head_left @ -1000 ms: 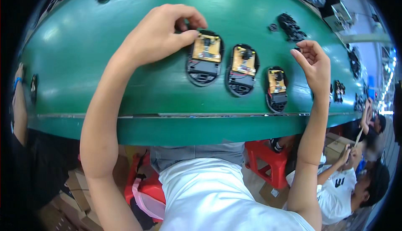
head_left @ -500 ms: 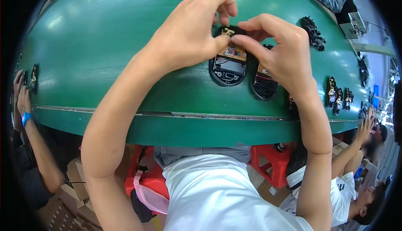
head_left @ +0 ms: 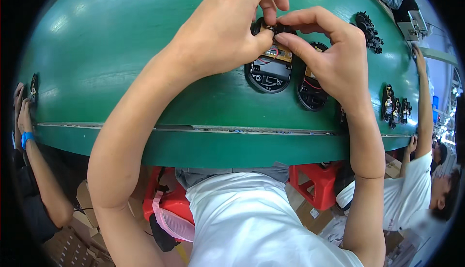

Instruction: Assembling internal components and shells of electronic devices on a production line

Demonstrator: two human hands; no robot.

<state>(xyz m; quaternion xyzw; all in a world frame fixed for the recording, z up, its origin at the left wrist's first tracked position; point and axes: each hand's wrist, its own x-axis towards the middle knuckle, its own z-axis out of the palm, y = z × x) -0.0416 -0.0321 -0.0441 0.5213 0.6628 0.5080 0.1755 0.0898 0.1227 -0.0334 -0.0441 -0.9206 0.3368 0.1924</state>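
Note:
An opened computer mouse base, black and oval, lies on the green table in front of me. It carries a brown circuit board and a thin red wire. My left hand has its thumb on the board's far part and its curled fingers at the base's far end. My right hand closes thumb and forefinger at the far right edge of the same base. Any small part between the fingertips is hidden. Partly under my right hand lies a second mouse base with a board and red wire.
Several mouse bases stand to the right, beyond a pile of black parts. A dark part shows behind my right forearm. Co-workers' arms reach in at left and right. The table edge runs before me.
Both hands stay at the far end of the mouse base, their fingertips slightly shifted. The co-worker at right has stretched an arm farther across the table. The whole view has shifted a little.

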